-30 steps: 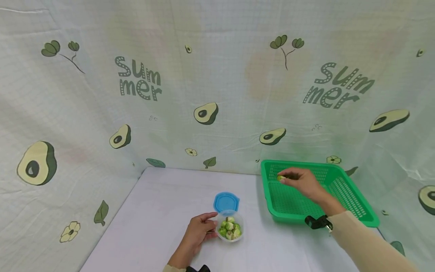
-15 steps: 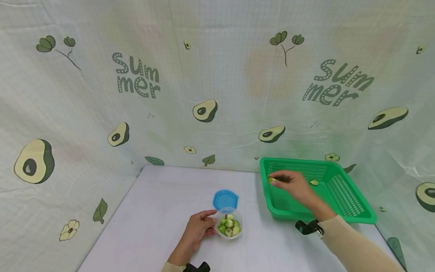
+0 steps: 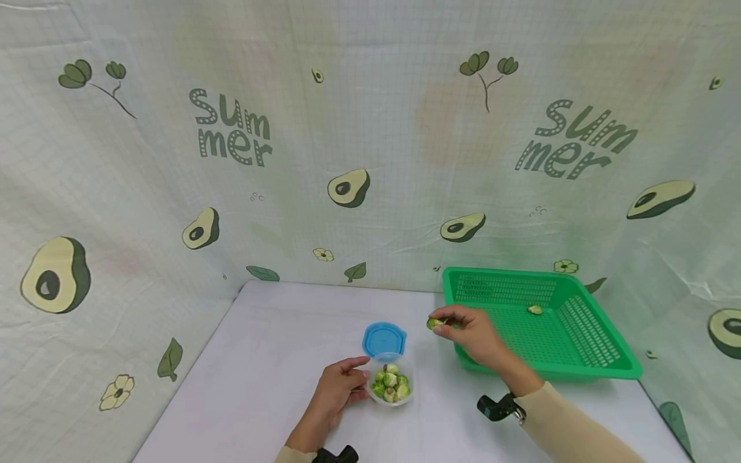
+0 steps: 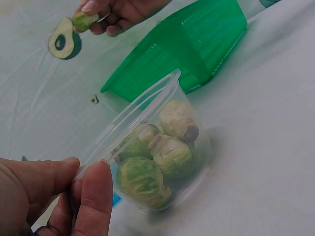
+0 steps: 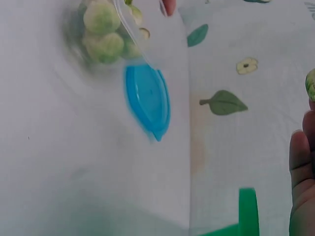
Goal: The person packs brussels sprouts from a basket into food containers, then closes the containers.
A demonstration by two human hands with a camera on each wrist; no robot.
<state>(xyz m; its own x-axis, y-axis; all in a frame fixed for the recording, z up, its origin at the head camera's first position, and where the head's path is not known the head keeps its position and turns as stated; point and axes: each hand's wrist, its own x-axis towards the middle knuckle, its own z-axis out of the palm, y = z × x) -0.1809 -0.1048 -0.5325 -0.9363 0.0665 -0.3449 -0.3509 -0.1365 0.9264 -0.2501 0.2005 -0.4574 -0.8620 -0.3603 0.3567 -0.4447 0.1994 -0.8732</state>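
Note:
My left hand (image 3: 339,393) pinches the rim of a clear plastic tub (image 4: 197,189) between thumb and fingers. Several Brussels sprouts (image 3: 390,384) fill the tub, green and pale with brownish stem ends. Between the thumb and fingertips of my right hand (image 3: 471,334) is a single Brussels sprout (image 3: 433,323), held above the table just off the left side of the green basket (image 3: 602,373). In the right wrist view only part of that hand and a sliver of the sprout show at the right edge. Another sprout (image 3: 535,310) lies inside the basket.
A blue lid (image 3: 384,339) lies flat on the white table (image 3: 289,334), just behind the tub. A white cloth (image 3: 301,128) printed with avocados and lettering hangs behind and along both sides of the table.
My right hand has moved left with its sprout, from over the basket to beyond its left rim. The sprout in the basket came into sight. My left hand has stayed at the tub.

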